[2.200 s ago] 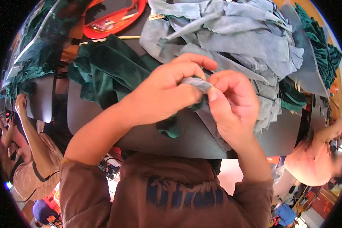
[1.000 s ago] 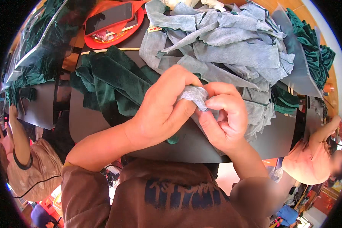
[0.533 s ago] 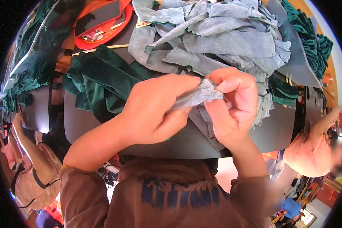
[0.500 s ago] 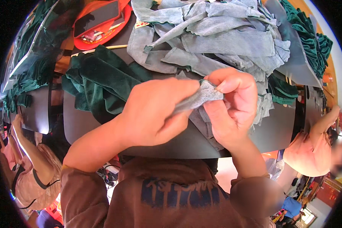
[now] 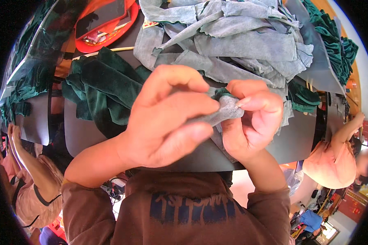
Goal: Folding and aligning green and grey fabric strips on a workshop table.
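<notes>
A narrow velvet strip (image 5: 229, 107), grey on its backing and dark green at the rolled edge, hangs between my hands above the table. My right hand (image 5: 257, 116) pinches its end between thumb and fingertips. Beside it, my left hand (image 5: 167, 118) has its fingers spread, index finger raised and thumb apart. The strip's other part passes behind the left fingers, one fingertip close against it, its far end hidden. Beyond my hands lies a large heap of grey-backed fabric pieces (image 5: 245, 41). Dark green velvet (image 5: 106, 87) is bunched at the left.
At the back left, a red tray (image 5: 106, 43) carries a dark phone (image 5: 100, 18) and small items. Clear panels (image 5: 28, 53) stand on both sides, with more green velvet (image 5: 329, 34) past the right one. People sit left (image 5: 41, 183) and right (image 5: 331, 163). The dark table's (image 5: 180, 161) front edge curves before me.
My left hand's fingers have loosened and spread apart from the strip, index finger lifting. My right hand keeps its pinch and has shifted slightly right. More green shows at the strip's edge.
</notes>
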### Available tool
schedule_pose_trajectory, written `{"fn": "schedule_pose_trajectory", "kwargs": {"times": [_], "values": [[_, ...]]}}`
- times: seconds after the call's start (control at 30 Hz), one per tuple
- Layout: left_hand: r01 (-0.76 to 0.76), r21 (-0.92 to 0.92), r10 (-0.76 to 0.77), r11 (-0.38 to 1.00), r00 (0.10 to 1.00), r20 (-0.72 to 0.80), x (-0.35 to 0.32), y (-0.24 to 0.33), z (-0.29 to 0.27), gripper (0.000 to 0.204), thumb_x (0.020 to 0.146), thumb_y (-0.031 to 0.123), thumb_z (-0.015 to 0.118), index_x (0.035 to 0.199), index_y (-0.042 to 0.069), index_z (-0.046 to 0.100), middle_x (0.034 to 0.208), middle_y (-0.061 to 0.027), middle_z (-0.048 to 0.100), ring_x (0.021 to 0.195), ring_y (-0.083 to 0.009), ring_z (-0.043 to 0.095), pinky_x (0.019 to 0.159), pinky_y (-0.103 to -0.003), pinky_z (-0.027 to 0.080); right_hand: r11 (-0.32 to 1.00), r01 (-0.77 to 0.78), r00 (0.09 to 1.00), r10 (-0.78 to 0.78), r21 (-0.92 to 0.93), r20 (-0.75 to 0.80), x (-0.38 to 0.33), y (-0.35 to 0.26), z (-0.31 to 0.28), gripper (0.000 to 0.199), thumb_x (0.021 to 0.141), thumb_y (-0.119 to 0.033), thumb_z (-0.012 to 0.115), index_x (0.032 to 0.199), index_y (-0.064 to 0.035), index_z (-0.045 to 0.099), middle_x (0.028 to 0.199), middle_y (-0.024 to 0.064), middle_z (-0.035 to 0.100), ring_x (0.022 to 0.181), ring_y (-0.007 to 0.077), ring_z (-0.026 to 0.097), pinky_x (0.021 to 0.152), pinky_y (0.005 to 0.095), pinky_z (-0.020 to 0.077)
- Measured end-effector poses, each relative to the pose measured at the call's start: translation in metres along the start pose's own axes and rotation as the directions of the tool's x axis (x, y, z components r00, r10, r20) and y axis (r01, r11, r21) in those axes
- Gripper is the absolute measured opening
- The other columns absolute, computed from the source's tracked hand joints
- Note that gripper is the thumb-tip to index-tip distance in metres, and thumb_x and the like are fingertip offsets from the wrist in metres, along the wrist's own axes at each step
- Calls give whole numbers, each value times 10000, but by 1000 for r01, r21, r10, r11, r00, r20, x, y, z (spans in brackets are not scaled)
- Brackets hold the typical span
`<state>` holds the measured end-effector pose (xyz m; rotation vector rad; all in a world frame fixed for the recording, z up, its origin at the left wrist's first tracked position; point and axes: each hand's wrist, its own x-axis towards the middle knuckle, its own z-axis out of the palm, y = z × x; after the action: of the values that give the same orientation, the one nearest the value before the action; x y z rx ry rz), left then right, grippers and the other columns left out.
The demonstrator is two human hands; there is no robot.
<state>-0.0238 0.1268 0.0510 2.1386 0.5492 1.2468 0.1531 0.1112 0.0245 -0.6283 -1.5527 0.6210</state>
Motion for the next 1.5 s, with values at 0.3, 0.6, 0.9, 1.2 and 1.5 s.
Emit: {"fn": "schedule_pose_trajectory", "kwargs": {"times": [0.3,0.6,0.9,1.2,1.5], "values": [[170,-154,-186,973,978,-97,-2,-10,6,211,702,-63,610,892,-3,542,799,-79,529,671,-169,512,597,-263,411,943,110,991,-81,-314,105,7,-2,1,330,618,63,629,931,-25,572,768,95,526,656,233,525,585,297,436],[542,-568,-594,619,797,112,-1,6,3,252,840,42,488,1087,-3,502,811,-34,500,730,-90,461,661,-218,378,962,104,990,-76,-254,120,6,-1,0,278,618,70,616,845,-80,563,786,91,490,624,197,482,540,275,390],[305,-99,-297,947,951,90,1,-16,-2,220,705,-6,568,922,26,584,731,-57,522,634,-153,514,586,-260,414,987,-84,971,111,-133,210,5,2,-1,150,719,34,593,820,-73,566,809,79,486,705,191,487,612,272,393],[204,100,-210,974,977,44,-1,-20,-1,209,621,-32,568,817,38,556,659,-58,481,543,-175,485,491,-281,386,964,-262,922,265,-51,282,8,1,-3,143,725,-3,591,855,-63,581,882,92,505,811,198,499,717,280,397],[255,118,-244,960,964,-101,0,-13,1,145,627,-20,574,747,43,523,643,-60,473,542,-192,482,491,-292,395,893,-425,868,356,147,347,13,-9,-3,181,755,24,552,932,-15,552,956,109,506,894,188,487,796,275,378]]}}
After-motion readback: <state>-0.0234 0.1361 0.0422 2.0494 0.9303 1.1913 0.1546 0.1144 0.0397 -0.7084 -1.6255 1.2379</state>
